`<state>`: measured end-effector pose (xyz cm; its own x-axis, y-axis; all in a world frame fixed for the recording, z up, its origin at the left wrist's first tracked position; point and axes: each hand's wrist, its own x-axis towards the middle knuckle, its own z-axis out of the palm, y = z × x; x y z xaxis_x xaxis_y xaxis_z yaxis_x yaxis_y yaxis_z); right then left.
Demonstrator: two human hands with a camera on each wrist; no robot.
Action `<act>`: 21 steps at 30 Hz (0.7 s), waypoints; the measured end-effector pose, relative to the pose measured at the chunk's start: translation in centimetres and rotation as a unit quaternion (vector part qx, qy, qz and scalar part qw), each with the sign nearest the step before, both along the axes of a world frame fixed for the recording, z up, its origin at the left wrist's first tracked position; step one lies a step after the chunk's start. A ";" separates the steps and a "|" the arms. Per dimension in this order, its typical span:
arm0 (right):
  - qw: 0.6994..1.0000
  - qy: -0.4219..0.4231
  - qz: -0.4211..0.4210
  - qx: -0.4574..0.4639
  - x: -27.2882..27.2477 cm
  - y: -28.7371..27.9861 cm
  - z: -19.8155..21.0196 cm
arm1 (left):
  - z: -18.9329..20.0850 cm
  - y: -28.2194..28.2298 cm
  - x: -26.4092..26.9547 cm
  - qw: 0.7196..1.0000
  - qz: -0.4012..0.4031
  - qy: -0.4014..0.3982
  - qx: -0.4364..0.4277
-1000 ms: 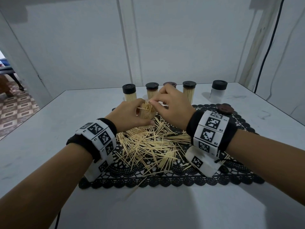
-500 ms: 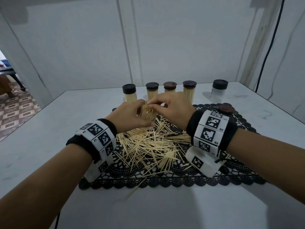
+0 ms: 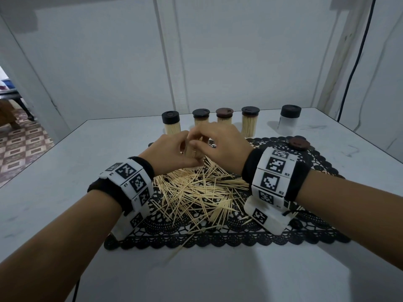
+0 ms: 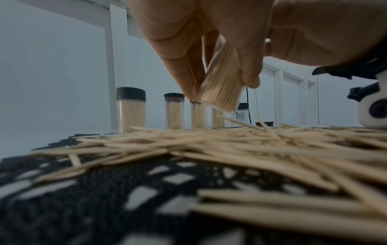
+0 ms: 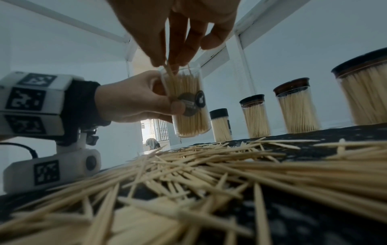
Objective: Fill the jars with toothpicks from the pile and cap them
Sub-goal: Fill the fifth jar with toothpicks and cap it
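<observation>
With the left hand (image 5: pixel 134 101) gripping the nearly full jar (image 5: pixel 188 102) tilted above the pile (image 3: pixel 196 192), the right hand's (image 3: pixel 220 144) pinched toothpicks (image 5: pixel 168 71) may jam or spill

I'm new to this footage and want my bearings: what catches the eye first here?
The loose toothpick pile sprawls over a black lace mat at the table's centre. Above its far edge, the left hand holds an open jar while the right hand feeds toothpicks in. Behind stand four capped jars, all full.
</observation>
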<state>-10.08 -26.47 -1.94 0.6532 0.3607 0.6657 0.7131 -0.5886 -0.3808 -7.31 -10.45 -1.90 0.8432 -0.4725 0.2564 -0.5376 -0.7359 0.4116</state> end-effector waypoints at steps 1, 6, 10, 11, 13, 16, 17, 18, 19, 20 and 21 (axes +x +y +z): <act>1.000 -0.002 -0.011 0.012 0.0 -0.1 0.0 | 0.0 0.0 0.0 1.000 0.002 -0.004 0.005; 0.998 -0.026 -0.058 0.021 1.0 -0.9 -0.4 | 0.2 -0.1 -0.1 1.000 0.001 -0.009 -0.001; 0.997 -0.051 -0.063 0.005 0.9 -0.9 -0.8 | 0.3 -0.1 -0.2 0.999 0.026 -0.001 -0.038; 0.997 -0.043 -0.060 -0.012 0.8 -0.8 -0.9 | 0.3 -0.1 -0.2 0.998 0.032 -0.005 -0.048; 0.997 -0.027 -0.052 -0.044 0.5 -0.6 -1.0 | 0.2 0.0 -0.1 0.997 0.039 -0.007 -0.068; 0.997 -0.010 -0.049 -0.053 0.3 -0.2 -0.8 | 0.2 0.0 -0.1 0.997 0.039 -0.007 -0.070; 0.997 0.002 -0.059 -0.054 0.2 -0.2 -0.6 | 0.2 0.0 -0.1 0.997 0.035 -0.010 -0.064; 0.996 0.013 -0.073 -0.059 0.1 -0.2 -0.4 | 0.2 0.0 -0.1 0.998 0.032 -0.012 -0.058; 0.993 0.021 -0.090 -0.076 0.0 -0.2 -0.2 | 0.2 0.0 -0.1 0.998 0.029 -0.012 -0.053; 0.988 0.027 -0.110 -0.101 0.0 -0.4 -0.1 | 0.2 0.0 -0.2 0.998 0.029 -0.012 -0.052; 0.983 0.035 -0.128 -0.129 -0.1 -0.4 0.0 | 0.2 0.0 -0.2 0.998 0.029 -0.011 -0.052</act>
